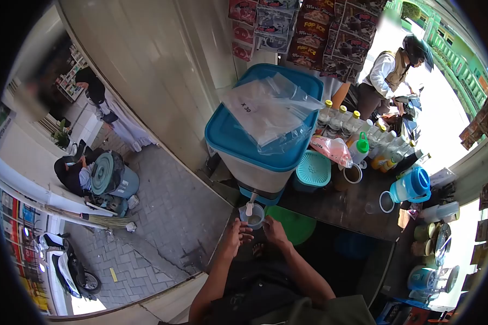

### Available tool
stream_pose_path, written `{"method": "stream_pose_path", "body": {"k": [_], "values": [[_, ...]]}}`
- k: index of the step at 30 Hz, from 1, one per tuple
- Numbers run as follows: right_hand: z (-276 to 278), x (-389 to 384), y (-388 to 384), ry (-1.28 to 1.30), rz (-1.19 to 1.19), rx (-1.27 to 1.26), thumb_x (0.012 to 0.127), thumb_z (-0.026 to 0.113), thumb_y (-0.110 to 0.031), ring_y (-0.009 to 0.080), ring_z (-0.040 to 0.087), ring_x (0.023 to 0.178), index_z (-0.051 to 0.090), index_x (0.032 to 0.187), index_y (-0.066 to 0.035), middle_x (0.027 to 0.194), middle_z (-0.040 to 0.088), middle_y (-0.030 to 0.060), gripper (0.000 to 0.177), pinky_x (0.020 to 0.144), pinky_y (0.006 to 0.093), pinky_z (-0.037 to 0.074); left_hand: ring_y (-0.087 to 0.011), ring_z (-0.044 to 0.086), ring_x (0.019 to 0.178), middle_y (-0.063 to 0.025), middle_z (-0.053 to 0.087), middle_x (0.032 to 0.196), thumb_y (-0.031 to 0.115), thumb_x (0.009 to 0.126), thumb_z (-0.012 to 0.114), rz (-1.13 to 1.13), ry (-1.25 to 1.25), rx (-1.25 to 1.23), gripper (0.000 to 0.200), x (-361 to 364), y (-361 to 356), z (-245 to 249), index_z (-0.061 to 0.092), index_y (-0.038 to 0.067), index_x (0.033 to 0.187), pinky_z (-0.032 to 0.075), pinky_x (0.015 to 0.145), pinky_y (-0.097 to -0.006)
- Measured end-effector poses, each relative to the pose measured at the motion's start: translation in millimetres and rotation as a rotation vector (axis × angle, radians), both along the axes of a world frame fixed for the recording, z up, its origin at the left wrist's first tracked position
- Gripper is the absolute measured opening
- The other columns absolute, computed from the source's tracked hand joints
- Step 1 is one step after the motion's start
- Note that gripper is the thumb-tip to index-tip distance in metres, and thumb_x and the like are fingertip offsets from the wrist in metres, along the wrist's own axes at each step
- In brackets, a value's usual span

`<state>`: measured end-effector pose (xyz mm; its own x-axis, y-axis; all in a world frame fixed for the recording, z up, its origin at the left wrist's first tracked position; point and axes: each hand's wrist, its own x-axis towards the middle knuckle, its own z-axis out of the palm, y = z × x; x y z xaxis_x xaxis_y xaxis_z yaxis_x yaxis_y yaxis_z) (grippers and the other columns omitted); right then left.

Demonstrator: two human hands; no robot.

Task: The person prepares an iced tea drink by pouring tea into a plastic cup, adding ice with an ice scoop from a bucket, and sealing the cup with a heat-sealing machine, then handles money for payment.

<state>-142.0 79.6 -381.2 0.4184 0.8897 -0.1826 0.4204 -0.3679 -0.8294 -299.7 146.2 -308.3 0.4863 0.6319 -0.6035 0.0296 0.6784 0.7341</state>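
A small clear plastic cup (245, 221) sits between my two hands, its mouth under the pale tap (250, 208) of a drink dispenser. My left hand (237, 236) grips the cup's left side with bent fingers. On the other side, my right hand (276, 231) has its fingers closed at the rim. Some liquid seems to be in the cup, but its level is hard to make out. The dispenser (255, 172) has a light body and a blue lid (222, 129). Clear plastic bags (271, 111) lie on that lid.
Right of the dispenser, a dark counter (331, 211) bears a turquoise basket (313, 169), several bottles (358, 123) and a blue jug (409, 185). A green round tub (294, 225) is below. Drink sachets (312, 32) hang above. People are outside, one by a motorbike (409, 111).
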Motion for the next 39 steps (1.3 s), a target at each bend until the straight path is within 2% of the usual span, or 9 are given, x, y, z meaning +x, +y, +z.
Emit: {"method": "stream_pose_path", "body": {"k": [15, 19, 21, 22, 24, 27, 31, 33, 39], "values": [[10, 9, 21, -0.08, -0.061, 0.161, 0.081, 0.055, -0.013, 0.0382, 0.057, 0.066, 0.047, 0.082, 0.001, 0.07, 0.053, 0.0218, 0.016, 0.059, 0.044, 0.042, -0.011, 0.032, 0.036, 0.0032, 0.032, 0.047, 0.028, 0.091, 0.038, -0.395, -0.114, -0.133, 0.031, 73, 72, -16, 0.039, 0.014, 0.063, 0.024, 0.036, -0.0277], [-4, 5, 27, 0.174, -0.041, 0.239, 0.081, 0.057, -0.019, 0.0203, 0.057, 0.063, 0.056, 0.085, 0.003, 0.069, 0.058, 0.0146, 0.022, 0.058, 0.0356, 0.043, -0.0317, 0.058, 0.053, -0.0178, 0.057, 0.061, 0.022, 0.087, 0.051, -0.732, 0.592, 1.75, 0.029, 107, 90, -84, 0.057, -0.003, 0.1, 0.042, 0.047, -0.0413], [9, 10, 25, 0.141, -0.005, 0.248, 0.08, 0.057, -0.02, 0.0179, 0.055, 0.062, 0.056, 0.084, 0.003, 0.067, 0.057, 0.0119, 0.023, 0.058, 0.0349, 0.043, -0.0311, 0.059, 0.055, -0.0165, 0.059, 0.063, 0.034, 0.091, 0.046, -0.263, 0.19, 0.826, 0.04, 111, 79, -72, 0.06, -0.003, 0.085, 0.047, 0.054, -0.0426], [10, 10, 24, 0.25, -0.035, 0.205, 0.08, 0.058, -0.017, 0.0123, 0.05, 0.062, 0.056, 0.085, 0.0, 0.069, 0.054, 0.0059, 0.018, 0.056, 0.0297, 0.04, -0.0311, 0.059, 0.055, -0.0165, 0.059, 0.063, 0.034, 0.091, 0.046, -0.226, 0.178, 0.824, 0.04, 113, 77, -56, 0.06, -0.003, 0.085, 0.047, 0.054, -0.0426], [4, 11, 23, 0.485, -0.051, 0.186, 0.078, 0.059, -0.014, 0.0061, 0.044, 0.061, 0.056, 0.09, -0.003, 0.073, 0.05, -0.0013, 0.017, 0.055, 0.0226, 0.035, -0.029, 0.058, 0.057, -0.0186, 0.059, 0.072, 0.021, 0.089, 0.05, -0.405, 0.346, 0.267, 0.037, 94, 73, 17, 0.051, -0.004, 0.116, 0.042, 0.047, -0.0419], [13, 5, 24, 0.657, -0.116, 0.195, 0.076, 0.059, -0.012, 0.0066, 0.046, 0.063, 0.056, 0.091, -0.003, 0.072, 0.051, -0.0018, 0.018, 0.056, 0.0232, 0.036, -0.0246, 0.055, 0.051, -0.0144, 0.054, 0.06, 0.035, 0.094, 0.043, -0.277, 0.294, 0.821, 0.041, 115, 63, -69, 0.059, -0.002, 0.099, 0.04, 0.044, -0.0399], [16, 13, 19, 0.72, -0.097, 0.156, 0.074, 0.053, -0.004, 0.0114, 0.053, 0.071, 0.054, 0.097, -0.002, 0.083, 0.054, 0.0017, 0.023, 0.06, 0.0247, 0.041, -0.022, 0.05, 0.042, -0.0096, 0.045, 0.048, 0.049, 0.094, 0.038, -0.104, 0.357, 0.814, 0.057, 108, 50, -39, 0.058, 0.0, 0.07, 0.036, 0.041, -0.0363], [11, 15, 17, 0.758, -0.085, 0.143, 0.074, 0.052, -0.003, 0.0127, 0.054, 0.074, 0.054, 0.099, -0.002, 0.087, 0.054, 0.0027, 0.025, 0.062, 0.0258, 0.042, -0.0203, 0.044, 0.036, -0.0071, 0.039, 0.043, 0.053, 0.092, 0.041, -0.146, 0.204, 0.31, 0.063, 102, 56, -22, 0.046, 0.002, 0.054, 0.033, 0.039, -0.0356], [16, 10, 21, 0.832, -0.128, 0.151, 0.075, 0.051, -0.004, 0.0158, 0.056, 0.084, 0.054, 0.103, -0.003, 0.096, 0.055, 0.0045, 0.028, 0.071, 0.0285, 0.046, -0.0173, 0.044, 0.039, -0.0073, 0.041, 0.045, 0.049, 0.091, 0.046, -0.181, 0.14, 0.161, 0.06, 94, 66, -12, 0.046, 0.001, 0.056, 0.034, 0.04, -0.0339]]}}
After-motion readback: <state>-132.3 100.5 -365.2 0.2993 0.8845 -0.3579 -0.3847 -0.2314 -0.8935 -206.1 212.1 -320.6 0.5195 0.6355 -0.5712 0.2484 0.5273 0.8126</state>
